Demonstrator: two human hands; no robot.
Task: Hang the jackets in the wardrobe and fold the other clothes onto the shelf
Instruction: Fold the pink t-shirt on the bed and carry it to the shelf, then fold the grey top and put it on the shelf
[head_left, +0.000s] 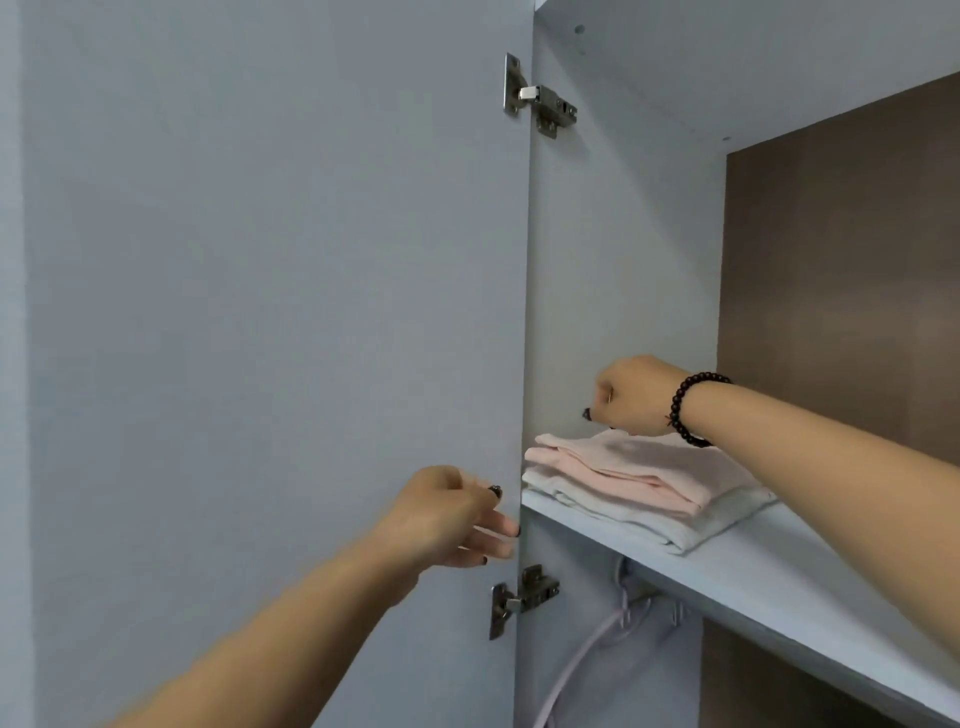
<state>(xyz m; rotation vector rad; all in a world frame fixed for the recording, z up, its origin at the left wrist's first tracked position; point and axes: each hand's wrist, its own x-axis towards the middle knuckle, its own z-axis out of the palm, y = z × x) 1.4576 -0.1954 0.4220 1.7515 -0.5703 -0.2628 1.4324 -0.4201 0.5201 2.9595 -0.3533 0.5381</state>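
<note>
Two folded garments lie stacked at the left end of the white wardrobe shelf (810, 577): a pale pink one (639, 467) on top of a white one (670, 525). My right hand (636, 395), with a dark bead bracelet on its wrist, hovers just above the back of the pink garment, fingers curled downward, holding nothing that I can see. My left hand (452, 514) is in front of the shelf's left end, near the door's hinge edge, fingers loosely extended and empty. Below the shelf, a pink hanger (587, 654) hangs on the rail.
The open wardrobe door (270, 312) fills the left half of the view, with metal hinges at top (537, 98) and bottom (519, 597). The brown back panel (841, 270) closes the compartment behind the shelf. Bare shelf surface extends to the right of the stack.
</note>
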